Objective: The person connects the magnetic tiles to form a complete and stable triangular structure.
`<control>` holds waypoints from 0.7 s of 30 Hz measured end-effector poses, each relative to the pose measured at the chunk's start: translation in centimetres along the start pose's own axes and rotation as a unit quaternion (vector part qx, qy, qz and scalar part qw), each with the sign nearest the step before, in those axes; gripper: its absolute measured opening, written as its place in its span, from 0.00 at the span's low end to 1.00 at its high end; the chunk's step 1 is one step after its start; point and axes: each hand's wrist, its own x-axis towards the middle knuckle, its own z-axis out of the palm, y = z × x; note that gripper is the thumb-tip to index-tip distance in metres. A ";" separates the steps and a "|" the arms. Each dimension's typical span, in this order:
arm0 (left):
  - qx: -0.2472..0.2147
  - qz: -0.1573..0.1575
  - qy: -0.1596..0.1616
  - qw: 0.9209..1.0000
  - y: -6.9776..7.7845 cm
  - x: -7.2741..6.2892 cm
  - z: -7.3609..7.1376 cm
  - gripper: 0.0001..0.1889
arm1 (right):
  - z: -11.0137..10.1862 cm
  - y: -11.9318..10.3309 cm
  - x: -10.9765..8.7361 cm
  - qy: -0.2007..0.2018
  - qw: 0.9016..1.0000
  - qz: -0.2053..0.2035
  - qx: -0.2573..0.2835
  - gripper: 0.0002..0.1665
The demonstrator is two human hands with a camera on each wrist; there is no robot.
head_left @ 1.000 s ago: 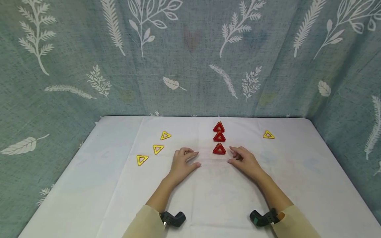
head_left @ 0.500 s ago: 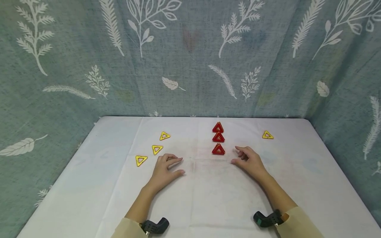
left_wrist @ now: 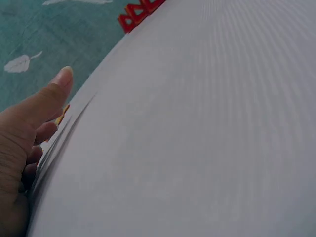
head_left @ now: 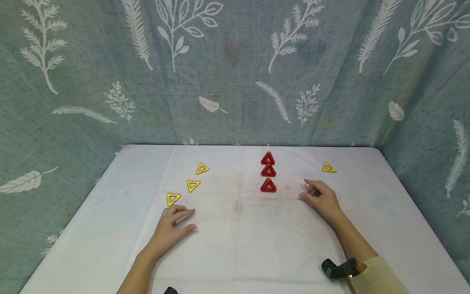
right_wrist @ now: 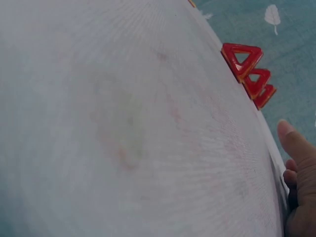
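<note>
My left hand (head_left: 169, 230) is over the left part of the table, thumb and fingers apart and holding nothing. Its fingertips are just below the lowest yellow triangle frame (head_left: 174, 195), beside which lie a second yellow triangle (head_left: 193, 182) and a third yellow triangle (head_left: 202, 165). My right hand (head_left: 324, 202), fingers loosely bent, holds nothing right of the red triangle pieces. These stand in a column: a near red triangle piece (head_left: 268, 189), a middle red triangle piece (head_left: 268, 174) and a far red triangle piece (head_left: 268, 162). In the right wrist view the red pieces (right_wrist: 240, 74) look raised off the cloth.
Another yellow triangle (head_left: 329, 170) lies flat at the back right. White cloth (head_left: 238, 245) covers the table. A blue-green curtain (head_left: 235, 81) with white leaf prints hangs behind and at both sides.
My left hand has moved left and toward me, from near the red pieces to the lowest yellow triangle. My right hand has drawn away to the right. The triangles stay put.
</note>
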 end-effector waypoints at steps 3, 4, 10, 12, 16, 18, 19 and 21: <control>0.014 -0.021 0.010 1.000 -1.0 -1.3 -1.3 0.24 | 0.0 0.2 -0.1 0.010 1.000 -0.007 0.002 0.30; 0.018 -0.026 0.015 0.999 -1.3 -1.7 -1.7 0.23 | 0.0 0.2 -0.1 0.013 1.000 -0.009 -0.001 0.30; 0.029 -0.040 0.041 0.998 -2.4 -2.9 -3.0 0.24 | -1.3 1.1 0.0 0.043 0.998 0.031 -0.038 0.29; 0.035 -0.038 0.045 0.998 -2.6 -2.9 -3.2 0.25 | -1.9 1.6 0.1 0.052 0.996 0.058 -0.050 0.31; 0.056 -0.057 0.050 0.996 -3.0 -2.0 -3.6 0.28 | -3.2 2.6 0.5 0.066 0.992 0.094 -0.061 0.33; 0.070 -0.084 0.051 0.993 -3.4 -1.2 -3.9 0.31 | -3.6 3.1 1.0 0.069 0.990 0.102 -0.067 0.33; 0.076 -0.097 0.051 0.991 -3.7 -0.7 -4.1 0.32 | -3.7 3.2 1.3 0.070 0.990 0.105 -0.068 0.33; 0.096 -0.117 0.047 0.987 -4.2 0.3 -4.4 0.34 | -3.8 3.6 1.9 0.073 0.989 0.109 -0.071 0.34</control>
